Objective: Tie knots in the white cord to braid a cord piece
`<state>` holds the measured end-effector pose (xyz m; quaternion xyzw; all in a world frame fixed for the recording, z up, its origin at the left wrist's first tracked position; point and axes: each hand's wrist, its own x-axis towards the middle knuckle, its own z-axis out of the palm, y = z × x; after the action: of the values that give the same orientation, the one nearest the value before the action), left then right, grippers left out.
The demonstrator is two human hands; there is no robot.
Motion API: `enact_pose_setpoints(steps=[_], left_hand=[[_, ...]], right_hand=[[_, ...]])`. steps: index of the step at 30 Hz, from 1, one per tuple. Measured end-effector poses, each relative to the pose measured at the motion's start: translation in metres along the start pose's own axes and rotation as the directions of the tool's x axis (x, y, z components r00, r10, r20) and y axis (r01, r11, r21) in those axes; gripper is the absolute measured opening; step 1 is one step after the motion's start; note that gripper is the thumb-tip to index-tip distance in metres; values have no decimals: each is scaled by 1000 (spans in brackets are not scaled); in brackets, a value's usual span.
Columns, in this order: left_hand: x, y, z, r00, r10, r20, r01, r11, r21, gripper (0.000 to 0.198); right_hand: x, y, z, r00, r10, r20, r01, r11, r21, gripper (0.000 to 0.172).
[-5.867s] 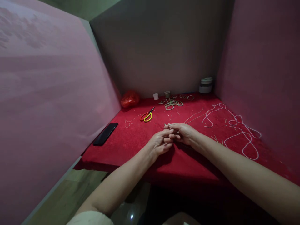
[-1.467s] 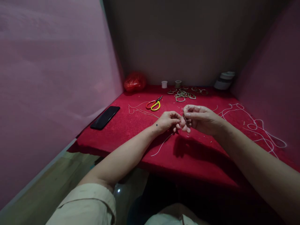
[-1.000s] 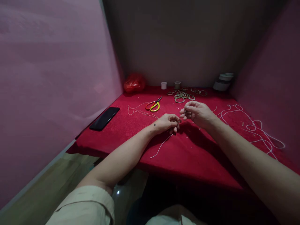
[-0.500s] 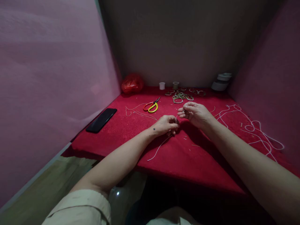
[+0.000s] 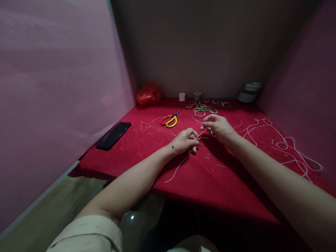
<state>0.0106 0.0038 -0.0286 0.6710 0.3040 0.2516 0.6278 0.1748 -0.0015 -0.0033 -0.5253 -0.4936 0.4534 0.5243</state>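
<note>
My left hand [image 5: 185, 141] rests on the red table [image 5: 147, 154] with its fingers pinched on a thin white cord [image 5: 176, 170] that trails toward the front edge. My right hand [image 5: 217, 126] hovers just right of it, fingers pinched on the cord's other end; the short stretch between the two hands is taut. What is at the pinch point is too small to make out.
Orange-and-yellow scissors [image 5: 169, 119] lie behind my left hand. A black phone [image 5: 113, 135] sits at the left edge. Beaded loops [image 5: 202, 109], two small cups [image 5: 181, 96], a red bag [image 5: 148, 93] and stacked bowls [image 5: 249, 92] line the back. Long white cord [image 5: 286, 147] winds at the right.
My hands, first joined over the table, have drawn apart. In the last second the right hand dropped slightly and the cord between the hands pulled taut.
</note>
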Motion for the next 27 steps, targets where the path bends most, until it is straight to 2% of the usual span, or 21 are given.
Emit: enact_pose_setpoints(steps=[4,15,22,24,27], left_hand=[[0,0,0,1000,11,-13,-11,1000,-4,23],[-1,4,2,999,-16,-37,15,1000,-23,26],[0,4,2,999,-26,-47,26,1000,3,26],[0,4,2,998,-29,-61,30,1000,2,26],[1,5,2,997,-29,-72,29,1000,0,26]], right_hand=[[0,2,0,1000,8,23,-7,997,-74,12],[4,5,-7,999,-37,29,41,988,-151,17],[6,11,-16,997,57,52,-54,996,-66,24],[7,11,-18,997,50,67,-41,992,-118,28],[9,13,-20,996,-42,82,68,934,-351,28]])
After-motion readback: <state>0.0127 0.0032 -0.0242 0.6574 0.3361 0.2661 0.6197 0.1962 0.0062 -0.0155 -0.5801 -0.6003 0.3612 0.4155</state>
